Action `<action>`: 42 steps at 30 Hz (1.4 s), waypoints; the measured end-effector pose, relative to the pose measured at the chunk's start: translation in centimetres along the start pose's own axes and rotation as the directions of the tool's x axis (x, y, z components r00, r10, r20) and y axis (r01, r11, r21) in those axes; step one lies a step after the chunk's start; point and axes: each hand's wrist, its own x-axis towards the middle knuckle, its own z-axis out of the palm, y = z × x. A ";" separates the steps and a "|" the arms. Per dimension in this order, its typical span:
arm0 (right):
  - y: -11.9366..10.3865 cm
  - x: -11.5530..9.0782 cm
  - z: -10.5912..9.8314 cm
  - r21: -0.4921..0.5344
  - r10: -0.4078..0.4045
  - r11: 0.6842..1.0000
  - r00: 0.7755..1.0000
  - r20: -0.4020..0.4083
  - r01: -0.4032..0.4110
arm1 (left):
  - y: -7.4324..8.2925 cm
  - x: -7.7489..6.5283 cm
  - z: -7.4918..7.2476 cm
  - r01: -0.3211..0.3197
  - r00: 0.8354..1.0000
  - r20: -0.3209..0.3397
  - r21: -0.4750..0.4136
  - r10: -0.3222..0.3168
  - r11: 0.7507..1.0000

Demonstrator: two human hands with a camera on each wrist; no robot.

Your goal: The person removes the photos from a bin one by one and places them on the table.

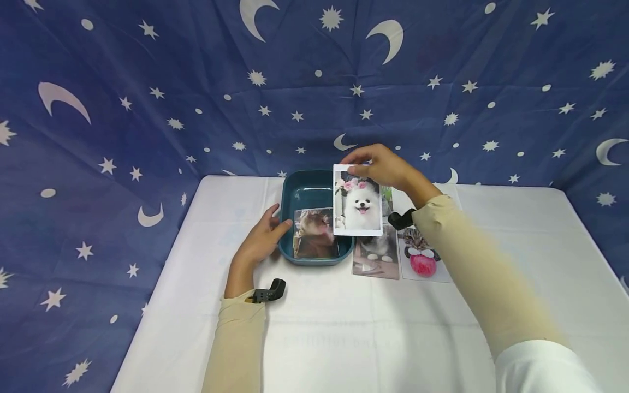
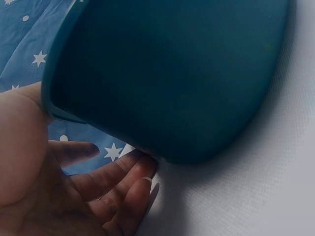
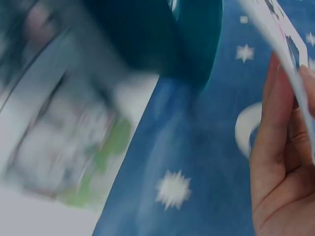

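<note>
My right hand [image 1: 380,166] pinches the top edge of a photo print [image 1: 362,210] of a fluffy white dog with pink flowers. The print is upright over the right side of a teal plastic tray [image 1: 314,262]. At the edge of the right wrist view, the fingers [image 3: 275,113] lie against its back. Inside the tray is another photo [image 1: 316,234], glossy with glare. My left hand [image 1: 260,240] holds the tray's left side, thumb over the rim. In the left wrist view, its lower fingertips [image 2: 147,162] meet the outer wall.
Right of the tray lie several photos on the white-covered table [image 1: 314,333]. A grey-and-white animal photo [image 1: 380,259] is partly under the tray's edge, beside a cat photo [image 1: 420,259] with a pink ball shape. A blue star-and-moon cloth [image 1: 304,131] hangs behind.
</note>
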 end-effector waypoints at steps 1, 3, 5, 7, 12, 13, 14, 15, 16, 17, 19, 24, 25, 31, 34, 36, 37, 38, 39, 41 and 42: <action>0.7 -0.4 -0.6 0.006 0.017 1.000 1.000 -0.013 -0.017 | 0.0 0.0 0.0 0.000 1.000 0.000 -0.002 0.000 1.000; 2.0 -1.3 -1.8 0.003 0.056 0.998 0.998 -0.030 -0.056 | -0.1 0.1 0.0 0.002 1.000 0.000 -0.010 -0.002 1.000; 3.2 -2.1 -2.9 0.000 0.098 0.995 0.994 -0.047 -0.098 | 0.0 0.0 0.0 0.005 1.000 -0.001 -0.019 -0.005 1.000; 4.4 -2.9 -3.9 0.004 0.131 0.991 0.989 -0.070 -0.131 | 0.1 0.0 0.0 0.011 1.000 -0.003 -0.028 -0.011 1.000; 7.3 -4.5 -5.8 0.017 0.188 0.982 0.969 -0.158 -0.188 | 0.2 -0.1 0.0 0.022 1.000 0.000 -0.035 -0.022 0.999; 7.9 -4.7 -6.1 0.022 0.196 0.981 0.965 -0.176 -0.195 | 0.2 -0.1 -0.1 0.021 1.000 0.001 -0.033 -0.021 0.999; 8.5 -4.8 -6.3 0.032 0.211 0.977 0.959 -0.192 -0.209 | 0.2 -0.1 -0.1 0.020 1.000 0.000 -0.029 -0.020 0.999; 9.0 -4.9 -6.6 0.040 0.223 0.975 0.952 -0.208 -0.219 | 0.1 -0.1 -0.2 0.020 1.000 -0.003 -0.026 -0.020 0.999; 9.5 -4.9 -6.8 0.048 0.236 0.972 0.946 -0.222 -0.231 | 0.1 -0.2 -0.2 0.018 1.000 -0.005 -0.024 -0.018 1.000; 10.0 -4.9 -6.9 0.056 0.249 0.968 0.939 -0.235 -0.243 | 0.0 -0.2 -0.2 0.016 1.000 -0.006 -0.019 -0.017 1.000; 11.1 -4.9 -7.2 0.067 0.271 0.963 0.927 -0.259 -0.263 | -0.1 -0.2 -0.3 0.014 1.000 -0.008 -0.012 -0.014 1.000; 13.7 -4.8 -7.4 0.073 0.298 0.954 0.912 -0.282 -0.290 | 0.0 -0.2 -0.1 0.020 1.000 -0.011 -0.022 -0.020 1.000; 14.2 -4.8 -7.4 0.075 0.304 0.953 0.911 -0.279 -0.295 | 0.0 -0.2 -0.1 0.018 1.000 -0.011 -0.023 -0.018 1.000; 16.5 -4.8 -6.6 0.065 0.323 0.946 0.903 -0.282 -0.318 | 0.0 0.0 0.0 0.006 1.000 -0.003 -0.039 -0.006 0.999; 16.9 -4.5 -5.9 0.049 0.307 0.950 0.901 -0.308 -0.307 | -0.1 -0.1 0.0 0.011 1.000 -0.001 -0.048 -0.011 0.999; 17.1 -4.4 -5.6 0.036 0.302 0.951 0.897 -0.323 -0.307 | -0.1 -0.1 0.0 0.015 1.000 -0.001 -0.048 -0.015 0.999; 17.2 -4.3 -5.5 0.029 0.300 0.951 0.895 -0.330 -0.308 | -0.1 -0.2 0.0 0.018 1.000 -0.003 -0.051 -0.018 0.999; 17.2 -4.2 -5.4 0.020 0.299 0.950 0.893 -0.337 -0.311 | -0.1 -0.2 0.0 0.019 1.000 -0.004 -0.052 -0.019 0.998; 17.2 -4.2 -5.3 0.010 0.296 0.950 0.892 -0.342 -0.312 | -0.1 -0.1 0.0 0.019 1.000 -0.004 -0.048 -0.019 0.999; 17.2 -4.1 -5.2 -0.013 0.292 0.949 0.891 -0.348 -0.316 | -0.1 -0.1 0.0 0.020 1.000 -0.008 -0.041 -0.021 0.999; 17.2 -4.0 -5.1 -0.023 0.289 0.948 0.891 -0.350 -0.317 | -0.1 -0.1 0.0 0.021 1.000 -0.009 -0.037 -0.021 0.999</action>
